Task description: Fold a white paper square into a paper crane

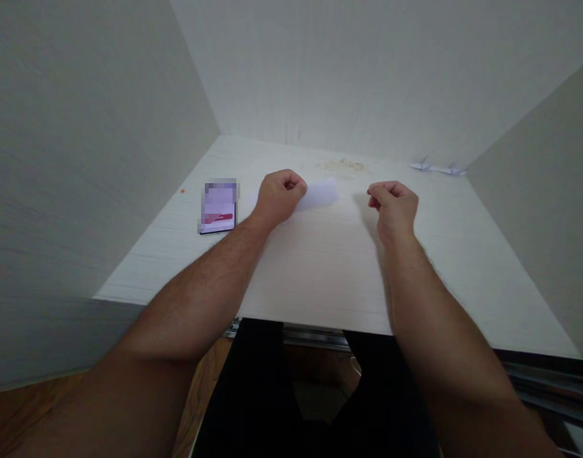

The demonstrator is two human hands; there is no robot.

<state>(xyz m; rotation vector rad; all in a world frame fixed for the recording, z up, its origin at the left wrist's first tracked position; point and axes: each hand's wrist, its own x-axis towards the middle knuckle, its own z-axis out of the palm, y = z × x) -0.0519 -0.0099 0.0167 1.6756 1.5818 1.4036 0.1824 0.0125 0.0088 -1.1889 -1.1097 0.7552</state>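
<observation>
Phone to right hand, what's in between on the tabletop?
In the head view, the white paper strip lies between the phone and the right hand, with the left hand over part of it.

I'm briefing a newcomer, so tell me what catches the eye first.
First, the curled left hand, at a pale paper strip on the white table, and the curled right hand, well to its right. Then the lit, partly pixelated phone, left of the left hand.

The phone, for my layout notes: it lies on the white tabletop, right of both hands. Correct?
No, the side is wrong: the head view shows the phone left of both the left hand and the right hand, on the white tabletop.
</observation>
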